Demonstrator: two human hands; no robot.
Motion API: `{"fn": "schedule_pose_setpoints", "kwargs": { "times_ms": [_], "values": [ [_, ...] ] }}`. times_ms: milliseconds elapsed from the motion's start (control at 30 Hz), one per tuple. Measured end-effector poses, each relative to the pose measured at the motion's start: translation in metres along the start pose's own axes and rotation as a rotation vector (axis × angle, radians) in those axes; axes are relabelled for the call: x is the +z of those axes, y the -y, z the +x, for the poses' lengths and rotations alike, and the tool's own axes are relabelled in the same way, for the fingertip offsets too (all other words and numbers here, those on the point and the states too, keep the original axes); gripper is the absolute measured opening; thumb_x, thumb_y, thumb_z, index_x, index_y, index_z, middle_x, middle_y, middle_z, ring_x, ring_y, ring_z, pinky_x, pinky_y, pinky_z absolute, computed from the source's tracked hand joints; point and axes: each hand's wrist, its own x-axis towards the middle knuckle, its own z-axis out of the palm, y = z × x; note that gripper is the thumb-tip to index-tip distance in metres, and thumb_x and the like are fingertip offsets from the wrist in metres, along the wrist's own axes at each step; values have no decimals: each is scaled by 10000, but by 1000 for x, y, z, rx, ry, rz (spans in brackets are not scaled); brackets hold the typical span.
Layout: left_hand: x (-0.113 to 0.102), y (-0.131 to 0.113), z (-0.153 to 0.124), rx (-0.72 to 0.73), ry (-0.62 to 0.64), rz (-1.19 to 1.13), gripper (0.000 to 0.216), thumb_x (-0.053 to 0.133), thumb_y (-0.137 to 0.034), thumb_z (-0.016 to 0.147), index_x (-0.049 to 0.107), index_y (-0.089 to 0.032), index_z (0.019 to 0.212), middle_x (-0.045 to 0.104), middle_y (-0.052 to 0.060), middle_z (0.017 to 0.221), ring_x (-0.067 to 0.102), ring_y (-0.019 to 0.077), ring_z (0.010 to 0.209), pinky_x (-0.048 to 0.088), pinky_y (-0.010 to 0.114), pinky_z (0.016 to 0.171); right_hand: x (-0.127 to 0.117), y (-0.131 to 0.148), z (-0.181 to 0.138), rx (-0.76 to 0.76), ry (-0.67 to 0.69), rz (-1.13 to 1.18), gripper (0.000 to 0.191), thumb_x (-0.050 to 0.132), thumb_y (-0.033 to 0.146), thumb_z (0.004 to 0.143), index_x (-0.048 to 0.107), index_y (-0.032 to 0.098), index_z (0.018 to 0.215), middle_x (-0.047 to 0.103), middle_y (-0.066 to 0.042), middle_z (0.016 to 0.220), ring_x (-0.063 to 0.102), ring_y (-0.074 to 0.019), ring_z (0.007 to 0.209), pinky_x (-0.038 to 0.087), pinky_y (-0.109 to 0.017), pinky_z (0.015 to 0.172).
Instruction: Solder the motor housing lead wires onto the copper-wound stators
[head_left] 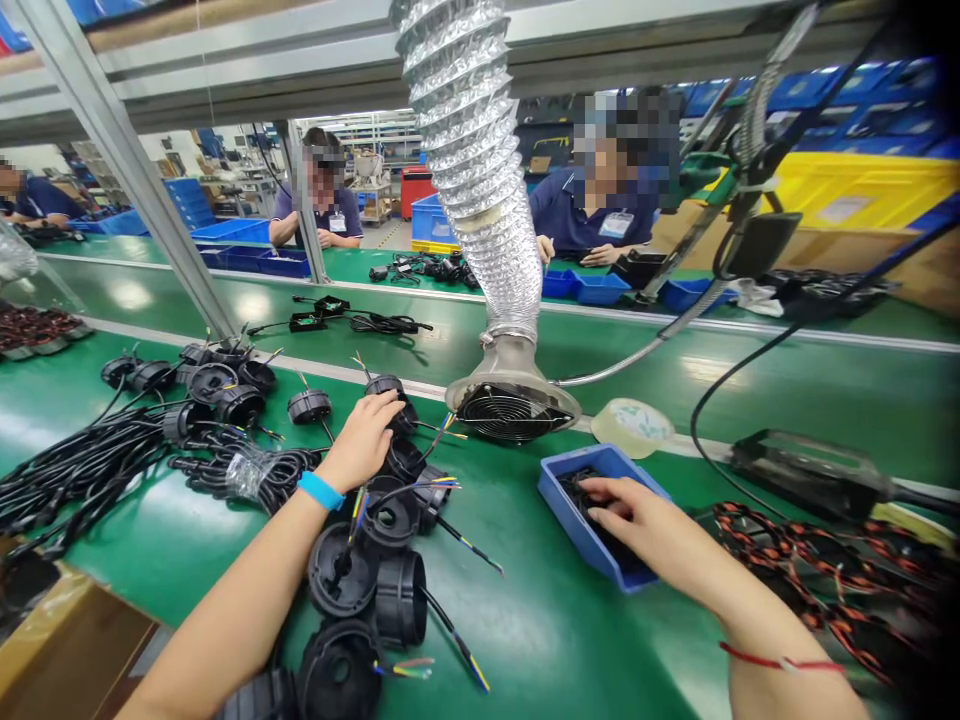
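My left hand (361, 437), with a blue band at the wrist, has its fingers closed over a black round plastic housing (385, 386) with wires coming out. Part of that housing is hidden by the fingers. More such black housings (343, 570) with coloured wire ends lie below and beside this hand. On the other side, my right hand (626, 510) reaches into a small blue bin (564, 520) holding small black parts (585, 488). Its fingers are bent together among them; what they pinch is too small to make out.
A fume hood (517, 400) on a silver duct hangs between my hands. Black cables (82, 470) lie at left, copper-wound rings (810, 560) at right. A cardboard box (82, 640) sits front left. Co-workers (600, 200) sit across the green bench.
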Motion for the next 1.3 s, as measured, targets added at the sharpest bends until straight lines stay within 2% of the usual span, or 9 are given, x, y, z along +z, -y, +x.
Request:
{"fn": "schedule_pose_setpoints", "kwargs": {
  "times_ms": [67, 267, 400, 533, 667, 867, 1000, 1167, 1300],
  "values": [
    [1, 1, 0, 67, -14, 1, 523, 386, 12, 777, 512, -134, 1263, 407, 119, 1439, 303, 255, 1339, 316, 487, 1109, 4, 0, 3, -15, 37, -104, 412, 483, 302, 761, 627, 186, 1129, 664, -98, 1070, 653, -229, 882, 511, -337, 803],
    [-13, -16, 14, 77, 28, -47, 325, 434, -159, 888, 577, -169, 1179, 600, 104, 1245, 424, 247, 1255, 372, 480, 1063, 11, 11, 5, -47, 12, -205, 289, 472, 286, 825, 638, 203, 1046, 631, -82, 1039, 623, -219, 947, 464, -320, 841],
    [-12, -30, 42, 85, 224, 8, 299, 501, -143, 837, 625, -171, 1108, 642, 103, 1165, 494, 251, 1175, 369, 432, 1042, 12, 17, 4, -38, -32, -240, 247, 442, 290, 858, 648, 205, 963, 620, -74, 973, 616, -216, 825, 449, -324, 711],
    [8, -29, 64, 42, 342, 31, 204, 583, -83, 721, 702, -188, 849, 717, 85, 864, 633, 255, 927, 425, 395, 929, 12, 21, 4, -55, -71, -237, 240, 438, 264, 864, 660, 190, 915, 619, -81, 945, 604, -220, 839, 421, -309, 682],
    [14, -21, 69, -11, 272, -13, 106, 610, -149, 718, 707, -191, 721, 720, 65, 739, 660, 246, 797, 437, 383, 881, 8, 23, 2, -72, -102, -179, 274, 416, 260, 878, 674, 198, 947, 614, -79, 957, 602, -211, 859, 417, -302, 716],
    [-21, -12, 52, -196, -10, -181, 344, 401, -318, 892, 674, -133, 989, 727, 111, 901, 663, 222, 841, 501, 338, 779, 6, 21, 3, -97, -140, -9, 251, 442, 241, 867, 684, 178, 889, 629, -84, 939, 587, -209, 872, 417, -317, 805],
    [-35, -19, 27, -299, -149, -498, 327, 533, -384, 845, 674, -129, 995, 731, 89, 867, 665, 211, 847, 507, 339, 823, 6, 18, 4, -97, -169, 164, 190, 499, 255, 835, 677, 186, 840, 673, -78, 939, 587, -217, 873, 414, -344, 839],
    [-27, -28, 4, -177, -202, -469, 227, 548, -326, 849, 710, -177, 907, 720, 72, 956, 623, 219, 971, 427, 398, 965, 1, 18, 2, -55, -217, 447, 181, 566, 351, 780, 641, 186, 785, 674, -43, 771, 599, -186, 726, 464, -343, 744],
    [-22, -29, -2, -52, -173, -397, 198, 533, -285, 867, 713, -218, 915, 724, 42, 956, 607, 207, 981, 352, 407, 1019, 0, 42, 1, -51, -252, 697, 342, 571, 487, 763, 614, 159, 849, 664, -49, 748, 607, -153, 644, 502, -314, 652]
  ]
}}
